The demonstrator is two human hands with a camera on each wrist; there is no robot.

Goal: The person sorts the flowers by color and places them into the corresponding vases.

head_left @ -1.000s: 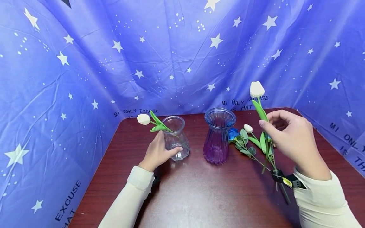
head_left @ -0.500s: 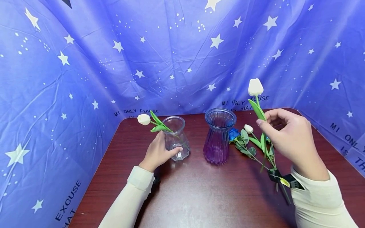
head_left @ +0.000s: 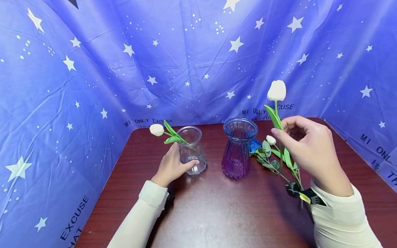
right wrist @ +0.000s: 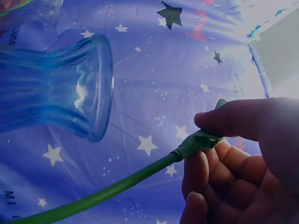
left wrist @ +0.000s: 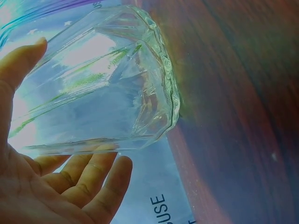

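Note:
My left hand [head_left: 170,166] holds a clear glass vase [head_left: 196,155] upright on the table, thumb on the near side. In the left wrist view the thumb and fingers lie on opposite sides of the vase [left wrist: 93,109]. A white tulip [head_left: 156,130] with green leaves leans out over its rim to the left. My right hand [head_left: 313,153] pinches another white tulip [head_left: 276,91] just below its leaf, bloom up, above the table. In the right wrist view its green stem [right wrist: 126,184] runs from between thumb and fingers, apart from the blue glass vase [right wrist: 70,88].
Between my hands stands a taller vase [head_left: 236,160], blue at the rim and purple below. Right of it lie a blue flower [head_left: 254,146], a small white tulip [head_left: 271,140] and leafy stems, partly hidden by the right hand. A starry blue cloth [head_left: 192,62] surrounds the brown table [head_left: 217,220].
My right hand has moved a little to the left with its tulip, whose bloom now stands higher and more upright. The left hand and the clear vase have stayed in place.

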